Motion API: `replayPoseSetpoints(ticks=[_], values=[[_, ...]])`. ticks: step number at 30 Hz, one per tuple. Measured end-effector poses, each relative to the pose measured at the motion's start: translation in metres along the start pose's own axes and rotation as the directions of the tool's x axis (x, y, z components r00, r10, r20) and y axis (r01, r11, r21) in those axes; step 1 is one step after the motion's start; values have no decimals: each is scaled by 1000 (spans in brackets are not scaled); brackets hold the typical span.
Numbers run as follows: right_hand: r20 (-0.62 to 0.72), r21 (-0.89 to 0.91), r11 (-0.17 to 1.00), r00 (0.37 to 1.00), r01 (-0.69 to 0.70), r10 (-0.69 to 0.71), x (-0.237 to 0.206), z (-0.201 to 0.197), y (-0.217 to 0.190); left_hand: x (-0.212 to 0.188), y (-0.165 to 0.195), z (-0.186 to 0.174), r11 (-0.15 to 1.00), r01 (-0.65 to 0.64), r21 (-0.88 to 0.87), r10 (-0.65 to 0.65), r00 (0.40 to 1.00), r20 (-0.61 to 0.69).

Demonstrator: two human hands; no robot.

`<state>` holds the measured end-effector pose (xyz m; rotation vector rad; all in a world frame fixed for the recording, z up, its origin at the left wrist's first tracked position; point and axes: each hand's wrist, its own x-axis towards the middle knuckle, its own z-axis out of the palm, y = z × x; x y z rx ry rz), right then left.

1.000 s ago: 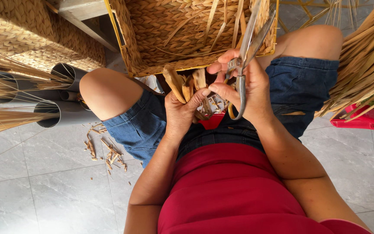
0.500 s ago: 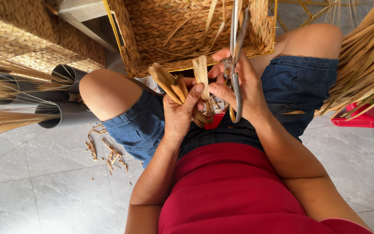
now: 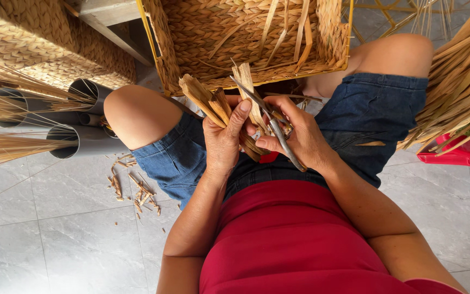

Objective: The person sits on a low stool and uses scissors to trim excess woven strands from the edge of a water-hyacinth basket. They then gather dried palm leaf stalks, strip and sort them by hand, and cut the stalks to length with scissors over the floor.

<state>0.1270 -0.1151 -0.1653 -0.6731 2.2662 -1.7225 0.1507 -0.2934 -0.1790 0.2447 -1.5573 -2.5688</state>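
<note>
My left hand (image 3: 223,140) grips a bundle of cut dried straw strips (image 3: 209,100) that stick up and to the left from my fist. My right hand (image 3: 295,135) holds grey metal scissors (image 3: 270,124), lying diagonally with the tip toward the strips, touching a flat strip (image 3: 245,79). Both hands meet over my lap, just below a woven straw basket (image 3: 191,32) with a yellow frame that rests against my knees. Loose strip ends hang from the basket's weave.
Grey tubes (image 3: 77,117) holding straw lie on the tiled floor at the left. Straw scraps (image 3: 134,190) litter the floor by my left thigh. A heap of straw (image 3: 461,87) and a red tray (image 3: 452,155) sit at the right. Woven panels (image 3: 33,43) lean at upper left.
The scissors swung down from pointing upward over the basket to lying diagonally across my right hand. The strip bundle in my left hand tilted further left.
</note>
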Motion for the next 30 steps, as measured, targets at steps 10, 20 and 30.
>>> replayPoseSetpoints(ticks=[10,20,30], values=[[-45,-15,998,997,68,-69,-2,6,11,0,0,4,1000,11,-24,-10,1000,29],[-57,99,995,998,24,-19,-3,7,4,-2,5,5,1000,11,-17,-11,999,42],[-151,192,977,986,97,-69,-3,19,44,-7,0,7,998,-24,62,14,989,145]])
